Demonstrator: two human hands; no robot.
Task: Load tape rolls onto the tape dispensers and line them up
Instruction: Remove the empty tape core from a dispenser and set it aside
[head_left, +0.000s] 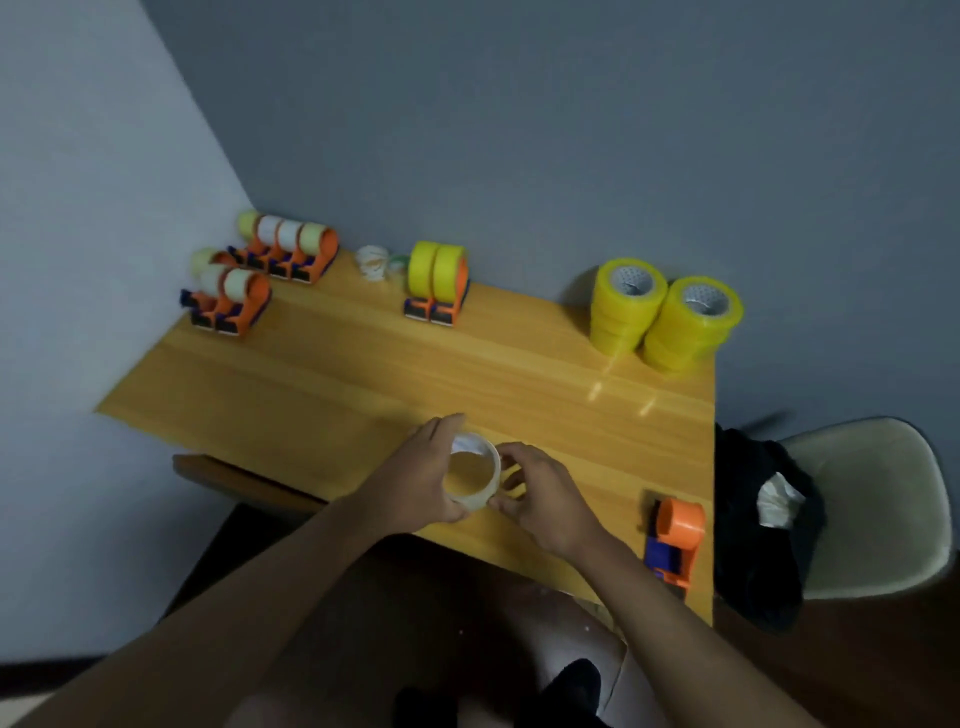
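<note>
A pale tape roll (474, 474) is held over the near part of the wooden table (363, 374). My left hand (421, 478) wraps its left side and my right hand (540, 499) pinches its right edge. An empty orange and blue dispenser (674, 540) lies at the table's near right. Two dispensers with yellow rolls (437, 280) stand side by side at the back middle. Several dispensers loaded with pale rolls (283, 248) stand in two rows at the back left, the nearer row (228, 299) closer to the left edge.
Two stacks of yellow tape rolls (662, 314) stand at the back right corner. A crumpled white wad (374, 262) lies against the wall. A cream chair (883, 509) with dark cloth on it stands right of the table. My knees are below the near edge.
</note>
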